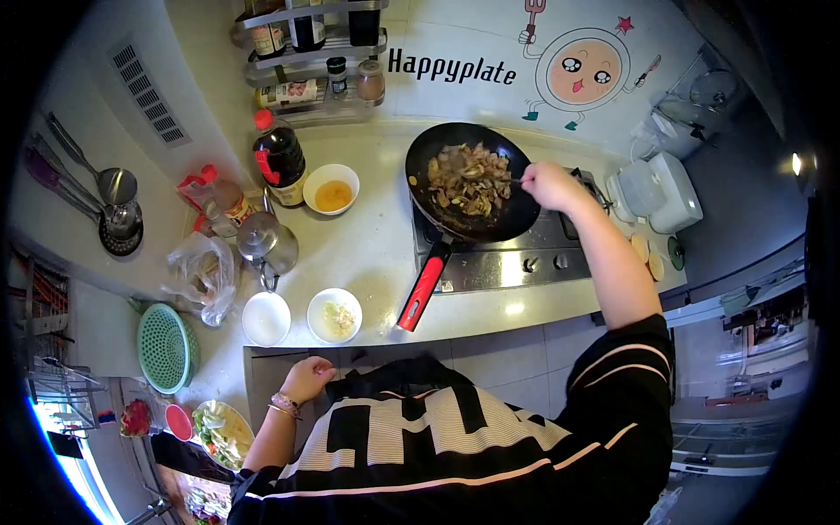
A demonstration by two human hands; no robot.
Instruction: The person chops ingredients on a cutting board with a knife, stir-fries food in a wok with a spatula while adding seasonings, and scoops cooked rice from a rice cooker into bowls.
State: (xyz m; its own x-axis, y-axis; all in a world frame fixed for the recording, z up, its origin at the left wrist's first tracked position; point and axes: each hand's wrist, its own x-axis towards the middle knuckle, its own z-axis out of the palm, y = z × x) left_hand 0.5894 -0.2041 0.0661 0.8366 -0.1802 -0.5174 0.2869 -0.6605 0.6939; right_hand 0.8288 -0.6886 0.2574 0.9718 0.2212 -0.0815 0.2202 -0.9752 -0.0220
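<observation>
A black frying pan (pixel 429 197) with a red and black handle (pixel 423 287) sits on the stove (pixel 490 267). Browned sliced food (pixel 471 179) lies in the pan. My right hand (pixel 551 187) is closed on the handle of a utensil (pixel 518 181) that reaches into the food from the right; its far end is hidden. My left hand (pixel 309 378) hangs at the counter's front edge, near my body, fingers curled. Whether it holds anything does not show. Nearest to it is a white bowl of chopped pale pieces (pixel 338 317).
Beside that bowl stand an empty white bowl (pixel 266 318) and a steel pot (pixel 267 245). A bowl of yellowish liquid (pixel 332 194) and a dark bottle (pixel 278 159) are behind. At left is a green basket (pixel 164 348); at right, a white appliance (pixel 669 194).
</observation>
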